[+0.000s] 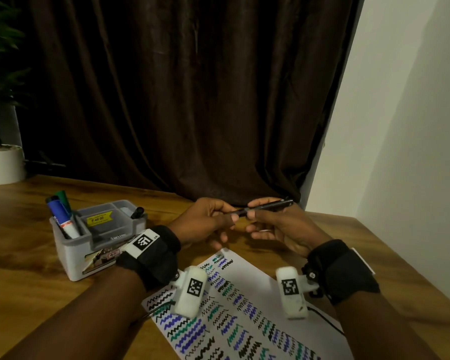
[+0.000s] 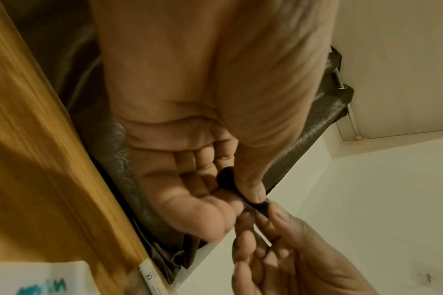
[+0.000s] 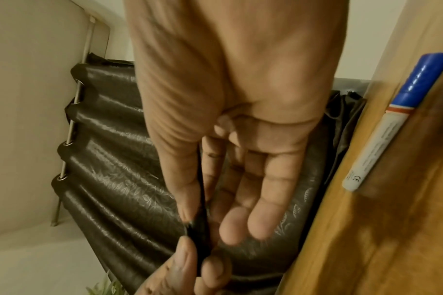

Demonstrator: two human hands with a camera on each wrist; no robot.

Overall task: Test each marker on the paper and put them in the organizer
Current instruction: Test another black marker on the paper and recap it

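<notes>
Organizer [image 1: 94, 245] sits toward the counter's [image 1: 24, 229] left side, blue marker [image 1: 60, 215] and green marker [image 1: 63, 198] standing in its left compartment. Left hand [image 1: 205, 219] raised above the counter middle, fingers [image 1: 234, 217] pinching the near end of a black marker [image 1: 268, 206]. Right hand [image 1: 278, 224] opposite, thumb and forefinger pinching the barrel, other fingers loose and spread. Marker roughly horizontal, held over the far end of the scribbled paper [image 1: 244, 307], not touching it.

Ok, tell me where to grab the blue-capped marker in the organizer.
Pinch the blue-capped marker by its blue cap, coming from above: it stands tilted in the organizer with the cap clear of the rim and the barrel down inside, among other markers.
</notes>
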